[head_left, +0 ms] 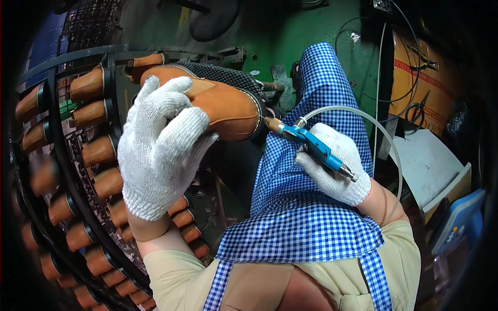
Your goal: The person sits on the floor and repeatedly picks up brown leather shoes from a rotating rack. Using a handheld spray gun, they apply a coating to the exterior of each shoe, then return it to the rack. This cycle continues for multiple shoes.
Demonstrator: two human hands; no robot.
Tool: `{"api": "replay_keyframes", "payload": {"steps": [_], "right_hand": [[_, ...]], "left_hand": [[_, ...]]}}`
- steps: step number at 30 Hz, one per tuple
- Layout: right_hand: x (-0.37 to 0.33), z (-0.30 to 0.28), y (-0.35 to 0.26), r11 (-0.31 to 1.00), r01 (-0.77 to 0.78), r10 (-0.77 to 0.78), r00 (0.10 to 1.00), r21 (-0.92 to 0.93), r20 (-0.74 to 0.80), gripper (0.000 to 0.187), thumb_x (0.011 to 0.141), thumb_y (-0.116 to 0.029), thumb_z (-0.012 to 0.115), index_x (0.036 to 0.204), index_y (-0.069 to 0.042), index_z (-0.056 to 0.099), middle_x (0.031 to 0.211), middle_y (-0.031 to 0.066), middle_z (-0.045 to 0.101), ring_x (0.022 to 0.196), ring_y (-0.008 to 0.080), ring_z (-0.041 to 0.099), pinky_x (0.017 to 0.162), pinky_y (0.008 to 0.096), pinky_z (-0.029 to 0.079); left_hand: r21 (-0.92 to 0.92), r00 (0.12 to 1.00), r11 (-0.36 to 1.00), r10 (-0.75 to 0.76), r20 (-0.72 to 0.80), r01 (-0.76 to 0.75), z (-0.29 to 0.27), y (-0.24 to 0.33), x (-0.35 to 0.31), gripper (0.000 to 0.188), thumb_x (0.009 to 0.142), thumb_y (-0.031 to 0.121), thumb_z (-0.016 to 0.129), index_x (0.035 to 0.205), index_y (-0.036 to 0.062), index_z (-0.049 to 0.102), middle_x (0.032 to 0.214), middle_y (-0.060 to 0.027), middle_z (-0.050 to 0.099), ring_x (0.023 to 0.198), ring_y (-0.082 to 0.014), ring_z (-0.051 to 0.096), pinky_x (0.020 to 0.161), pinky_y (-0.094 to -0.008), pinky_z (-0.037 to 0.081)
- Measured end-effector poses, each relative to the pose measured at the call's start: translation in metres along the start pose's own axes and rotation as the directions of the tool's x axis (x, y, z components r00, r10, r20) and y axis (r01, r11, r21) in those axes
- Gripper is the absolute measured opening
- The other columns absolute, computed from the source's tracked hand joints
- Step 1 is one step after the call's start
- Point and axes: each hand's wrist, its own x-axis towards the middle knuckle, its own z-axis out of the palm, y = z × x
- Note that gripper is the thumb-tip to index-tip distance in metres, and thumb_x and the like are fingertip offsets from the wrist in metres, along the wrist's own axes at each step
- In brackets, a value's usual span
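My left hand [161, 140], in a white knitted glove, is bent around a tan leather boot [228, 111]. Part of the boot is hidden behind my fingers. The rounded toe points right, with light stitching along its dark sole edge. In my gloved right hand [337, 155] is a blue air gun [314, 144] with a brown tip and a clear hose [363, 115]. Its tip is close to the stitched edge at the toe; whether they touch I cannot tell. Behind the boot shows a black textured surface [220, 72].
A curved metal rack [54, 103] on the left carries rows of tan boots [98, 150]. To the right are a cardboard box [423, 88] with pliers [426, 61] and scissors [419, 108], a grey board [428, 160] and a blue plastic object [459, 220]. My checked apron [301, 228] covers my lap.
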Motion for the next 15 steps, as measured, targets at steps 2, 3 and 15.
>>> {"api": "replay_keyframes", "payload": {"steps": [2,3,15], "right_hand": [[-0.002,-0.006,0.000,1.000,0.007,-0.007,0.999,0.015,-0.048,0.021,0.090,-0.022,0.082,0.091,-0.007,0.068,0.081,0.0113,0.061,0.069,0.0314,0.066,0.059,0.0393,0.053],[-0.003,-0.009,0.000,1.000,0.024,-0.023,0.998,0.007,-0.064,0.018,0.091,-0.019,0.081,0.091,-0.007,0.068,0.080,0.0118,0.061,0.067,0.0314,0.066,0.058,0.0393,0.053],[0.013,-0.028,0.006,1.000,0.020,-0.022,0.972,-0.009,-0.235,0.014,0.097,-0.018,0.076,0.095,-0.005,0.071,0.081,0.0127,0.063,0.070,0.0311,0.067,0.062,0.0384,0.053]], "left_hand": [[-0.029,0.997,1.000,-0.010,-0.075,0.008,0.007,0.003,0.004,0.058,0.071,0.008,0.091,0.121,0.0160,0.062,0.118,-0.0136,0.068,0.112,-0.0406,0.069,0.107,-0.0575,0.054],[-0.046,0.996,0.999,-0.011,-0.092,0.007,0.011,0.005,0.006,0.058,0.073,0.008,0.090,0.122,0.0155,0.061,0.117,-0.0136,0.068,0.111,-0.0406,0.069,0.107,-0.0576,0.054],[-0.046,0.944,0.983,-0.186,-0.272,0.180,0.028,0.032,0.052,0.030,0.088,0.007,0.079,0.110,0.0064,0.059,0.095,-0.0141,0.058,0.085,-0.0366,0.065,0.075,-0.0422,0.055]]}}
